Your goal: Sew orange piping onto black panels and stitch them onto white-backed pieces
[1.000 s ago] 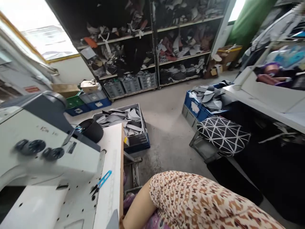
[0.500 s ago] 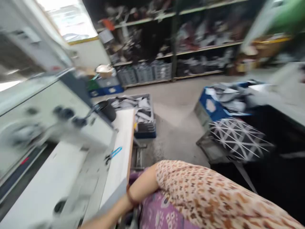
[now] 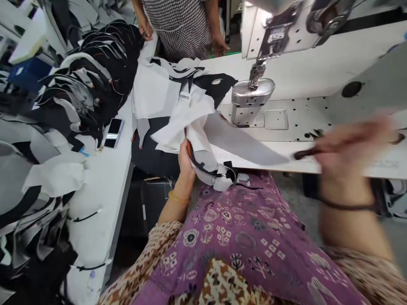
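My left hand [image 3: 186,159] is closed on a bundle of white, grey and black cut fabric pieces [image 3: 199,127], which hangs over the front edge of the white sewing table. At the right, my right hand [image 3: 352,140] is smeared by motion, and a dark, thin object [image 3: 307,153] sticks out from it to the left. What that object is cannot be made out. The sewing machine's needle and presser foot [image 3: 254,76] stand above a rounded metal post, behind and right of the bundle.
A second white table [image 3: 95,212] at the left bears a phone [image 3: 113,132] and heaps of black and grey pieces [image 3: 85,80]. Across the table stands a person in a checked garment [image 3: 178,27], both hands visible. The machine body [image 3: 375,80] rises at the right.
The view has swung from the shelves, floor and crates to the sewing machine and fabric. Both my hands now show, with the left one holding the bundle.
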{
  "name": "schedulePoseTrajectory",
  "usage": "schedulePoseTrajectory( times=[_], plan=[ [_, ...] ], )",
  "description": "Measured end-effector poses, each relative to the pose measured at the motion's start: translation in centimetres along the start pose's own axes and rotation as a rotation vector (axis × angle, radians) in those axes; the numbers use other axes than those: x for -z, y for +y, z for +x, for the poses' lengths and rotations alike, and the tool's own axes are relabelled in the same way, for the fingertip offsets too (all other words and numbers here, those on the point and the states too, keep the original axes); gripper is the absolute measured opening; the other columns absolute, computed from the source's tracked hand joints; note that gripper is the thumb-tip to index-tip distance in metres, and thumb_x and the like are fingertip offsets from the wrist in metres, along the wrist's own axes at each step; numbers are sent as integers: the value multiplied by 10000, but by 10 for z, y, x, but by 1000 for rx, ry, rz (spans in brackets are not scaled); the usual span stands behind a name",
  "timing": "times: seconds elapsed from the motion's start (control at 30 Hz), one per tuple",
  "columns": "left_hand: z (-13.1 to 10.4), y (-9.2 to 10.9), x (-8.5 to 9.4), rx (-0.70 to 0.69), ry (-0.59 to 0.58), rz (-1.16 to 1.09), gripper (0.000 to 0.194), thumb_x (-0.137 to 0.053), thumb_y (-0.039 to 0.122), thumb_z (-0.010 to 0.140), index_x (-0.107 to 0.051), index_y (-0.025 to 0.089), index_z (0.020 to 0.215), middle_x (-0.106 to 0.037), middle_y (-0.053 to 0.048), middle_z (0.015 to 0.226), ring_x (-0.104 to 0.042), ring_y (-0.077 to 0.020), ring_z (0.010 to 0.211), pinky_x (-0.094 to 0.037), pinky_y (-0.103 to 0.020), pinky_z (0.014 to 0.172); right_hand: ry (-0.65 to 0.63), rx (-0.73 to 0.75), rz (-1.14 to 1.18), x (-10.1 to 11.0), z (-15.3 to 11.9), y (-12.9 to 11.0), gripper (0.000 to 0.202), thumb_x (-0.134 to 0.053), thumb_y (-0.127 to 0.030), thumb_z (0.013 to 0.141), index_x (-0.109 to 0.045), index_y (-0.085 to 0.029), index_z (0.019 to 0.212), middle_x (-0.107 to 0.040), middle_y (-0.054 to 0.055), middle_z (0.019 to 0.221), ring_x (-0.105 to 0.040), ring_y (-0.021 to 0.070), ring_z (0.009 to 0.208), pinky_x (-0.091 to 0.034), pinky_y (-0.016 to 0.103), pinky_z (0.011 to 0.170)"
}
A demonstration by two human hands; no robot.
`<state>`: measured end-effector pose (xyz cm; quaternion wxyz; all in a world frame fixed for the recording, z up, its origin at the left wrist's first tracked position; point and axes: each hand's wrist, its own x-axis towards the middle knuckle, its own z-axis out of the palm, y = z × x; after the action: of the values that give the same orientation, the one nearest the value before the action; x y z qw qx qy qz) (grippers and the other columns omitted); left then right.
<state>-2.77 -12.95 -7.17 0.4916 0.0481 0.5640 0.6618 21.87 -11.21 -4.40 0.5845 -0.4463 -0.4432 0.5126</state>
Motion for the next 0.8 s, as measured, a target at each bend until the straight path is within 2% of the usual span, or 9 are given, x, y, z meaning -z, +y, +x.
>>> schedulePoseTrajectory(
  times=[0.1, 0.13, 0.2, 0.3, 0.37, 0.53, 0.6, 0.73, 0.8],
  plan=[
    [2, 4, 1, 14, -153, -19, 203, -585, 301, 782, -663, 159, 905, -691, 3, 944, -556, -187, 1130, -396, -300, 1032, 184, -61, 5, 20, 5, -4, 524, -643, -505, 652, -254, -211, 462, -174, -53, 380, -166, 28, 355, -104, 234, 354],
    [0, 1, -1, 10, -215, -17, 216, -596, 309, 775, -665, 171, 926, -687, 10, 974, -551, -187, 1139, -390, -302, 1040, 139, -140, -44, 14, 2, 2, 483, -688, -454, 636, -311, -196, 482, -245, -46, 397, -226, 29, 369, -140, 231, 363],
    [-5, -6, -7, 11, -309, -11, 235, -610, 326, 768, -668, 186, 946, -683, 21, 1001, -546, -192, 1148, -376, -315, 1052, -109, -289, -155, -12, -4, 18, 376, -681, -431, 675, -429, -169, 577, -356, -39, 466, -295, 35, 409, -210, 207, 378],
    [-10, -14, -12, 31, -374, -17, 225, -611, 338, 769, -672, 181, 919, -691, 13, 957, -540, -200, 1155, -354, -333, 1068, -381, -329, -142, -60, -10, 37, 354, -658, -460, 693, -501, -160, 795, -458, -31, 664, -317, 18, 443, -240, 188, 385],
    [-11, -15, -12, 42, -335, -21, 187, -617, 321, 761, -668, 176, 866, -693, 9, 906, -536, -208, 1160, -346, -350, 1071, -500, -315, -153, -84, -9, 41, 417, -667, -470, 675, -505, -158, 900, -486, -17, 786, -335, 8, 472, -266, 184, 408],
    [-12, -12, -9, 3, -222, -19, 120, -621, 256, 747, -654, 174, 828, -685, 17, 930, -510, -206, 1191, -336, -353, 1079, -698, -378, -237, -93, -3, 36, 382, -644, -469, 704, -455, -138, 721, -363, -59, 549, -292, 20, 470, -236, 176, 433],
    [-13, -11, -9, 11, -252, -34, 152, -616, 277, 755, -655, 169, 855, -682, 5, 987, -508, -212, 1195, -345, -353, 1075, -682, -397, -165, -86, -1, 33, 366, -630, -460, 729, -439, -148, 723, -338, -67, 532, -274, 19, 438, -206, 175, 402],
    [-16, -13, -12, 74, -281, -26, 195, -619, 315, 764, -657, 157, 871, -680, -20, 1033, -514, -241, 1188, -368, -377, 1061, -496, -301, 106, -84, -2, 31, 376, -596, -471, 763, -356, -182, 780, -510, -37, 715, -429, 30, 449, -219, 169, 355],
    [-17, -14, -14, 50, -240, -8, 207, -636, 312, 753, -653, 163, 895, -669, -19, 1070, -497, -235, 1208, -346, -373, 1078, -479, -353, 154, -88, -5, 34, 390, -583, -481, 771, -317, -196, 788, -461, -76, 592, -409, 40, 385, -193, 165, 331]
  ],
)
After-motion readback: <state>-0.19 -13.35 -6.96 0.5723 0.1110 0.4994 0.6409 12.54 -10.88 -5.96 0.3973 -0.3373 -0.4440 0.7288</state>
